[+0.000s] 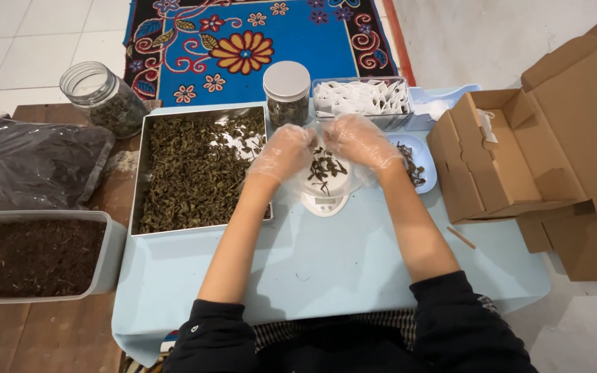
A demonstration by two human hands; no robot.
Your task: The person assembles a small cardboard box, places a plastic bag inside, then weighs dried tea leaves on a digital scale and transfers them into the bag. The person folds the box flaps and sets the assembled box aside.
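Both my hands wear thin clear plastic gloves and meet over a small white kitchen scale [324, 202]. My left hand [283, 151] and my right hand [362, 140] hold a small white bag [326, 171] between them above the scale. Dark dried leaves show inside or on the bag. A metal tray [148, 128] full of dried green leaves lies just left of my left hand. A white dish [425, 156] with a few leaves sits right of my right hand.
A lidded jar of leaves [287, 92] and a clear box of white bags [363, 99] stand behind the scale. An open glass jar [101, 97], a dark plastic bag [29, 162] and a tub of dark leaves [36, 255] are at left. Open cardboard boxes [506, 155] are at right.
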